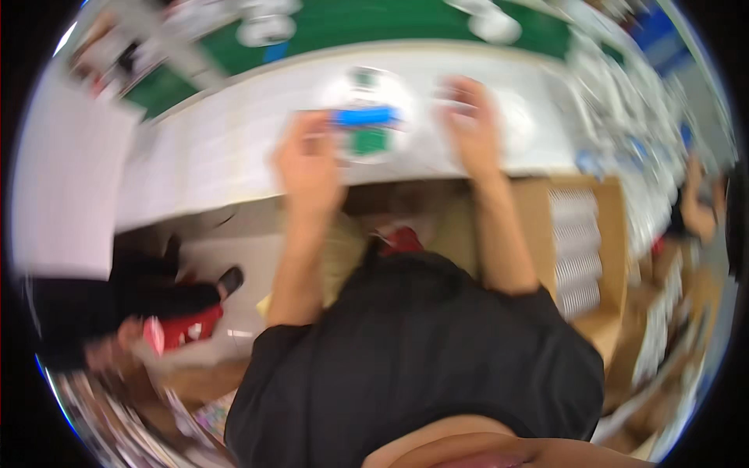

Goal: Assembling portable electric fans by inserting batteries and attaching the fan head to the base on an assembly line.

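Note:
Motion smears both of my hands. My left hand is over the white table, fingers bent and closed at the left end of a blue cylinder that looks like a battery. The cylinder lies across a round white housing. A green circuit board shows on the housing, on the side nearer me, with a smaller green patch on its far side. To the right of the housing my right hand is raised with curled fingers. Blur hides whether it holds anything. Close by its right side is another pale round piece.
An open cardboard box with stacked white ribbed parts stands below the table at right. White bagged items crowd the table's right end. A green surface with white round pieces runs behind. Another person is at left.

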Demonstrator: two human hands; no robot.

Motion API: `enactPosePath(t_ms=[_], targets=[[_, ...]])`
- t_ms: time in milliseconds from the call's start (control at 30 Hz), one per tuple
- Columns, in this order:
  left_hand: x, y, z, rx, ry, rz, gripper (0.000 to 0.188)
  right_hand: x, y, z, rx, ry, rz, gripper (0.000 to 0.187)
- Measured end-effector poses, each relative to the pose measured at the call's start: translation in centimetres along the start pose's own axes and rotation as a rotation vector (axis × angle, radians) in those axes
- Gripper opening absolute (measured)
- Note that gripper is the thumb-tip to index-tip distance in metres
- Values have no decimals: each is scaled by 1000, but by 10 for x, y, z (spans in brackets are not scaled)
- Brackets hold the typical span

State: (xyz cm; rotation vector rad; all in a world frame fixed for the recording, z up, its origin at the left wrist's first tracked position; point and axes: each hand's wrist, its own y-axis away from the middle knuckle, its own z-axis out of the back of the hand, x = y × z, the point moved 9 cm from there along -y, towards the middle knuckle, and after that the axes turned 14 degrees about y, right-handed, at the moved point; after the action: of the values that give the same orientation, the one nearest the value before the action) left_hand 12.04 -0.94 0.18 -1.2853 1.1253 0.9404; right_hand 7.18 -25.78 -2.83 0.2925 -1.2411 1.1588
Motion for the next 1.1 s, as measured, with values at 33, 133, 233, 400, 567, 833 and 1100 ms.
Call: enactPosePath(t_ms=[33, 133, 233, 400, 567, 833, 1100], targets=[[2, -1, -11, 19, 44, -66, 16, -25, -2, 33, -160, 262, -7, 41], [1, -3, -24, 90, 103, -100, 17, -110, -20, 96, -189, 1048, -88, 49], [-3, 5, -18, 26, 115, -138, 16, -115, -17, 87, -287, 1284, 4, 51], [-5, 12, -40, 58, 126, -176, 17, -95, -22, 88, -282, 1356, 136, 51], [-11, 19, -61, 54, 125, -150, 19, -67, -20, 84, 53, 910, -62, 48], [12, 14, -23, -50, 131, -105, 34, 19, 13, 72, -62, 17, 31, 43], [14, 20, -17, -30, 179, -98, 39, 38, 30, 41, 51, -413, -107, 41]])
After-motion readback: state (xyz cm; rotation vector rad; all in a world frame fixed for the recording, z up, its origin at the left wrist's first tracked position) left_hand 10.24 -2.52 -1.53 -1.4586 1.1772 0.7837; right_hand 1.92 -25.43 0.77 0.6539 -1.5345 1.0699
